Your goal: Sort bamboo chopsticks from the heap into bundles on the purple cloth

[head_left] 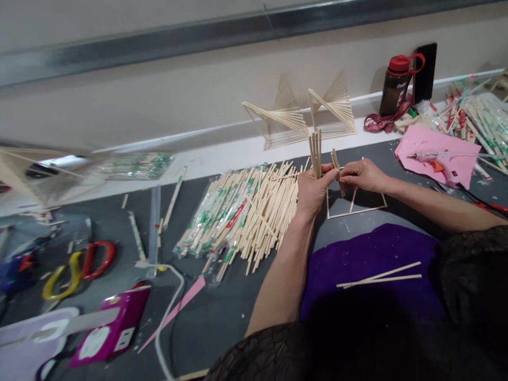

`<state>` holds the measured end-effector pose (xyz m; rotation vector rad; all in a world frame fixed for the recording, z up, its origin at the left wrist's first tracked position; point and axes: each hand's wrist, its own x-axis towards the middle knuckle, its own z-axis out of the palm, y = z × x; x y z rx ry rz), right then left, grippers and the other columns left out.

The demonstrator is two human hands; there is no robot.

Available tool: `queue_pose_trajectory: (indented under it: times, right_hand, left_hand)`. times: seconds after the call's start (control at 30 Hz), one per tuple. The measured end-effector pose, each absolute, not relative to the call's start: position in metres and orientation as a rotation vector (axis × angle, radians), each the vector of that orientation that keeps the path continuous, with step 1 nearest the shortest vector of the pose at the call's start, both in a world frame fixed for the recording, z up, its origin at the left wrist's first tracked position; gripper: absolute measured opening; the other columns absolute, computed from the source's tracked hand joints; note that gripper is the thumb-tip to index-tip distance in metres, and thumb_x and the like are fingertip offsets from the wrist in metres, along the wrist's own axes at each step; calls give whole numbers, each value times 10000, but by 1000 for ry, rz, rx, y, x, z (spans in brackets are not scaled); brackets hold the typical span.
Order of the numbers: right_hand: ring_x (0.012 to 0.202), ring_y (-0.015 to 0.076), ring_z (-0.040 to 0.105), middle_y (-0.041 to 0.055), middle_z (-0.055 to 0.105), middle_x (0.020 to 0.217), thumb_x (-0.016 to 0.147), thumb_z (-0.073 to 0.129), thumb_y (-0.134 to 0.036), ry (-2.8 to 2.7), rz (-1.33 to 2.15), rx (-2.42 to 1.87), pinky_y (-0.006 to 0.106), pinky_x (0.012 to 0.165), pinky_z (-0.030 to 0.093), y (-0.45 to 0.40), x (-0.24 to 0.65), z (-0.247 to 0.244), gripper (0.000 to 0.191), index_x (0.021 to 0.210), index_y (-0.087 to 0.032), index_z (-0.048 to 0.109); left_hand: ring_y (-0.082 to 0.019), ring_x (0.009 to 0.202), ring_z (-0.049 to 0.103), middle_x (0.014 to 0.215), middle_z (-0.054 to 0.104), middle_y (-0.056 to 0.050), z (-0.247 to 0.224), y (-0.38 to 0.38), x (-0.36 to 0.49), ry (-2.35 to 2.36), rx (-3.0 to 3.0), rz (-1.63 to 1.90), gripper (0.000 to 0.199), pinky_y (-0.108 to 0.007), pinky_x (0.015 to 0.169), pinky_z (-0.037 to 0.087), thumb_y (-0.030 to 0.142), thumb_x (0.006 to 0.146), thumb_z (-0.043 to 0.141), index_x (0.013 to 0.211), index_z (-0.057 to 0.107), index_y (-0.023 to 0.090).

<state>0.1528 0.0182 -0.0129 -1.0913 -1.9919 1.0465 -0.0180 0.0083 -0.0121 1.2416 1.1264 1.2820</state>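
My left hand point(311, 190) is closed round an upright bundle of bare wooden chopsticks point(315, 151). Close beside it, my right hand point(365, 175) pinches a smaller group of chopsticks point(335, 161) between thumb and fingers; the fingertips of both hands nearly meet, and I cannot tell whether they touch. Below the hands a thin frame of joined chopsticks point(357, 213) lies on the dark table, partly covered by the right hand. To the left spreads a loose pile of bare chopsticks point(268, 222), alongside chopsticks in plastic wrappers point(216, 211). Two more chopsticks point(379, 280) lie on purple cloth point(337, 259).
Two twisted stick structures point(283, 119) stand against the wall. A glue gun point(434, 159) rests on pink sheet point(456, 137), near a red-capped bottle point(396, 84) and a phone point(424, 73). Scissors point(99, 259), a magenta packet point(115, 325) and a white cable point(161, 323) lie left.
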Motion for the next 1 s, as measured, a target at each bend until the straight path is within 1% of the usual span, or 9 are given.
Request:
queue_pose_trajectory:
  times: [0.1, 0.23, 0.37, 0.47, 0.53, 0.67, 0.8, 0.9, 1.0]
  right_hand:
    - [570, 90, 560, -11, 660, 690, 797, 637, -260, -1951, 1114, -1095, 225, 539, 422, 19, 155, -10, 157, 719, -175, 743]
    - [613, 122, 620, 17, 708, 784, 794, 660, -282, -1874, 1106, -1124, 242, 529, 447, 28, 172, -5, 169, 867, -190, 781]
    - [711, 137, 643, 27, 725, 849, 835, 646, -205, -2283, 653, -1183, 262, 633, 449, 30, 192, -5, 145, 886, -208, 782]
    - [769, 154, 633, 55, 724, 1000, 901, 611, -182, -2729, 220, -1193, 271, 581, 368, 17, 193, -9, 190, 1001, -224, 767]
    - [766, 156, 613, 68, 708, 1046, 946, 561, -175, -2933, 46, -1128, 286, 547, 315, 7, 187, -12, 209, 1039, -219, 744]
    - [798, 170, 595, 91, 690, 1036, 997, 459, -153, -3163, -265, -894, 299, 573, 335, 0, 177, -16, 235, 1023, -168, 692]
    - [791, 173, 598, 98, 698, 1016, 1024, 362, -167, -2992, -340, -879, 298, 611, 386, 3, 180, -13, 300, 1037, -151, 661]
    - [824, 173, 609, 87, 699, 1011, 1032, 328, -237, -2660, -269, -970, 295, 643, 421, 3, 185, -1, 327, 1016, -181, 650]
    - [870, 176, 617, 74, 683, 1001, 1020, 359, -308, -2331, -134, -1027, 312, 715, 466, 3, 188, 18, 296, 1014, -215, 640]
  left_hand:
    - [-154, 699, 629, 699, 711, -27, -10, 8, -17, 1128, 1292, 1306, 88, -312, 747, 529, 267, 647, 787, 659, 751, 187]
    - [-178, 744, 648, 744, 729, -42, -6, 10, -20, 1166, 1250, 1367, 140, -304, 702, 537, 306, 636, 807, 720, 769, 200]
    - [-191, 785, 665, 765, 728, -47, 2, 12, -26, 1188, 1180, 1442, 194, -280, 657, 531, 321, 607, 826, 738, 757, 195]
    - [-185, 754, 662, 712, 705, -43, 7, 12, -29, 1202, 1157, 1448, 187, -267, 611, 511, 316, 606, 827, 715, 740, 191]
    - [-167, 705, 648, 665, 681, -32, 10, 12, -30, 1190, 1152, 1459, 172, -257, 584, 492, 304, 611, 826, 694, 730, 188]
    - [-159, 690, 636, 644, 669, -24, 11, 11, -29, 1168, 1159, 1467, 171, -247, 573, 475, 302, 612, 823, 698, 737, 183]
    - [-155, 685, 636, 667, 677, -26, 10, 11, -27, 1187, 1125, 1459, 171, -245, 579, 474, 287, 604, 817, 703, 733, 176]
    - [-147, 664, 624, 668, 678, -28, 8, 11, -26, 1181, 1107, 1482, 172, -239, 549, 455, 292, 603, 810, 711, 740, 179]
    - [-138, 636, 594, 664, 675, -32, 10, 11, -26, 1162, 1105, 1493, 174, -231, 499, 409, 311, 600, 813, 701, 745, 186]
